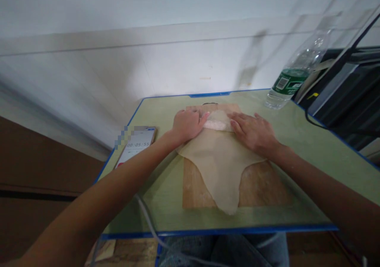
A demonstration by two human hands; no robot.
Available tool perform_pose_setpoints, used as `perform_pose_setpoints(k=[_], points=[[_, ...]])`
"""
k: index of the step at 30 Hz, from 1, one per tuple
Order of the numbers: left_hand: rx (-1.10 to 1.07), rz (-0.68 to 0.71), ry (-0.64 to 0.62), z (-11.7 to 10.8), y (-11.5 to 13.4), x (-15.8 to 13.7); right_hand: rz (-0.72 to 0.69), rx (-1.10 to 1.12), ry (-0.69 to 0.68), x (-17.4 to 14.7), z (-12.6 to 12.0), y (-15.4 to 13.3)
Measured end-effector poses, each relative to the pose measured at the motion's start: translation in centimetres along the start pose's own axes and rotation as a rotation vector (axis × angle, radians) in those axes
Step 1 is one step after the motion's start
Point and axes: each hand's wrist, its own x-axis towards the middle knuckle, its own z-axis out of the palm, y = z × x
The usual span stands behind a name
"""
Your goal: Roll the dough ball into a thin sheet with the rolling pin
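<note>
A wide sheet of pale dough (221,156) lies on a wooden board (196,187), its near tip hanging past the board's front edge. Across its far part runs a floury white rolling pin (218,124), whose ends are hidden by my hands; whether dough is wrapped round it I cannot tell. My left hand (187,125) is closed over the pin's left end, thumb pointing inward. Over the right end rests my right hand (252,131), fingers together and bent over the pin and dough.
A phone (138,144) showing a running timer lies left of the board on the green, blue-edged table (160,215). A clear bottle (292,77) with a green label stands at the back right. A pale cable (145,211) crosses the front edge. Behind is a white wall.
</note>
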Motion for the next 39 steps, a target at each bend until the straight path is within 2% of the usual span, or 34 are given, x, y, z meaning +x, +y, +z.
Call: perform_pose_setpoints(k=[8,14,22,26,32,39], points=[[-0.046,0.035,-0.135,-0.5,-0.4,0.3,-0.053,0.025,-0.197,4.8,1.2,2.6],[-0.067,0.095,-0.117,0.3,-1.0,1.2,-0.064,0.094,-0.339,9.2,2.4,3.9],[-0.108,0.115,-0.144,0.5,-1.3,1.7,-0.226,0.282,-0.219,13.0,4.2,5.1],[-0.106,0.092,-0.141,0.3,-1.1,1.8,-0.209,0.324,-0.187,14.2,4.3,4.9],[-0.113,0.069,-0.147,0.2,-0.9,1.9,-0.099,0.229,-0.195,12.8,3.3,4.1],[-0.056,-0.001,-0.096,-0.2,0.3,0.9,0.054,0.085,-0.203,7.2,1.3,2.5]])
